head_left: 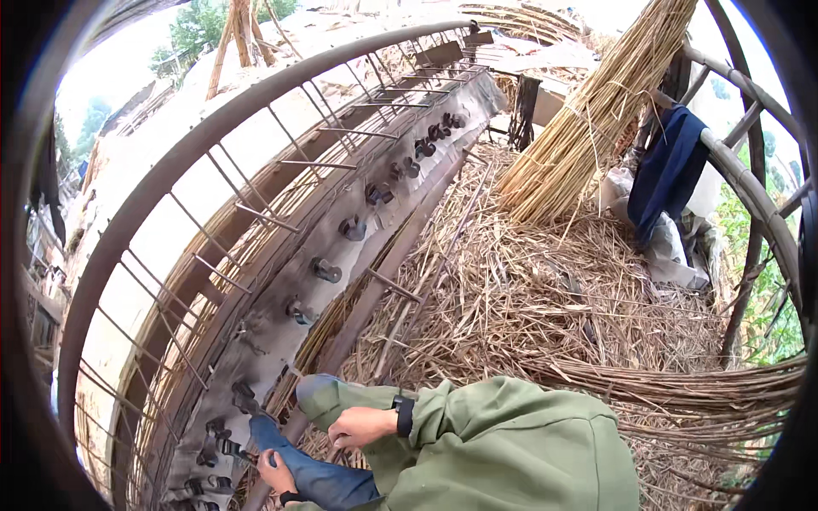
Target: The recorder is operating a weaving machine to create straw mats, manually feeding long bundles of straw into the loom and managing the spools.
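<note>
While the head view covers the work area, the left hand [274, 473] sits at the near end of the board [484, 95], fingers half curled beside a dark fitting [223, 445]; whether it grips the fitting cannot be told. Loosely curled, the right hand [362, 426] is near the board's right edge; its contents cannot be told. Further fittings line the board toward its far end. Beyond the right edge, a reed bundle [588, 119] leans over loose straw [511, 281].
</note>
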The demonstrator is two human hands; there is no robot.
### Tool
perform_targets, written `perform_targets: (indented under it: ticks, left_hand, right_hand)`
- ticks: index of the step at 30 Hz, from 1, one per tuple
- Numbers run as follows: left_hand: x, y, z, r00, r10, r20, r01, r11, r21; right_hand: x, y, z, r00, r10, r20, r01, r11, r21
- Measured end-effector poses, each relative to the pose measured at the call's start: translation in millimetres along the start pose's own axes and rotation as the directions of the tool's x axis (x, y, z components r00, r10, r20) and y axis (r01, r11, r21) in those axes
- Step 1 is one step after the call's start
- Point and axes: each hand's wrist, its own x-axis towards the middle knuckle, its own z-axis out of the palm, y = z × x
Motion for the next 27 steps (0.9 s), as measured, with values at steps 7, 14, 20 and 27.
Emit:
perform_targets:
  ticks: [7,14,20,27]
  left_hand:
    - [6.8,20.8,8.6,0.998,-0.049,0.028,0.046,0.996,0.074]
    - [3.1,30.6,-27.0,0.987,-0.129,0.097,0.091,0.942,0.324]
    - [-1.6,32.8,-47.9,0.976,0.206,-0.065,-0.177,0.934,0.31]
    - [-19.8,83.7,-94.4,0.97,0.202,-0.133,-0.167,0.957,0.236]
  right_hand:
    - [2.7,35.5,0.7,0.997,0.056,-0.047,-0.054,0.998,0.045]
    - [31.1,65.1,12.4,0.968,0.228,0.108,-0.252,0.899,0.359]
    - [26.1,70.6,29.5,0.982,0.177,0.068,-0.188,0.96,0.21]
    - [13.9,56.2,30.2,0.977,0.146,0.154,-0.14,0.989,-0.048]
